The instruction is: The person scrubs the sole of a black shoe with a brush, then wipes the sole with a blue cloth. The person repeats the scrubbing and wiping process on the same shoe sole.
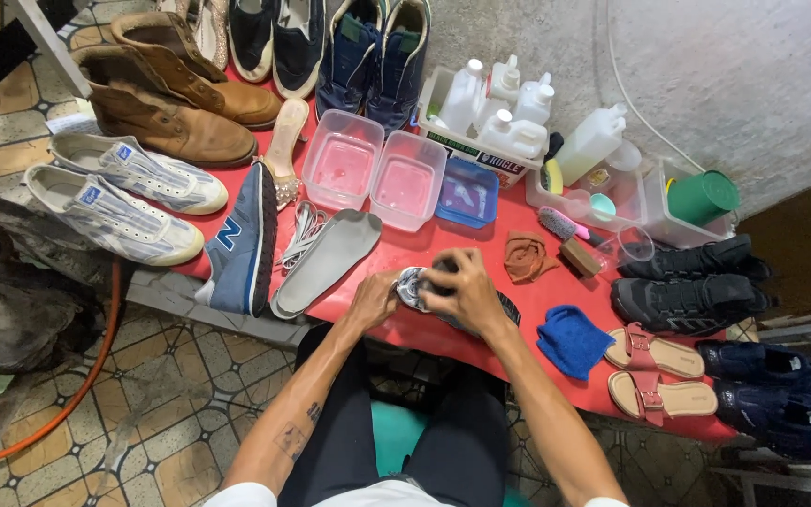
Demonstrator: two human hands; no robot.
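Dark and grey, an insole (462, 305) lies on the red bench (518, 225) edge; the left hand (374, 299) pins its tip, the right hand (462, 293) clenches over it, seemingly scrubbing. Next calls for steady pressure. A grey insole (326, 263) lies beside.

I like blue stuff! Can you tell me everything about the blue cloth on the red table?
The blue cloth looks like soft, fuzzy towelling, bright blue, crumpled into a rough square. It lies flat on the red table near its front edge, just left of a pair of pink sandals. No hand touches it; the right hand works farther left.
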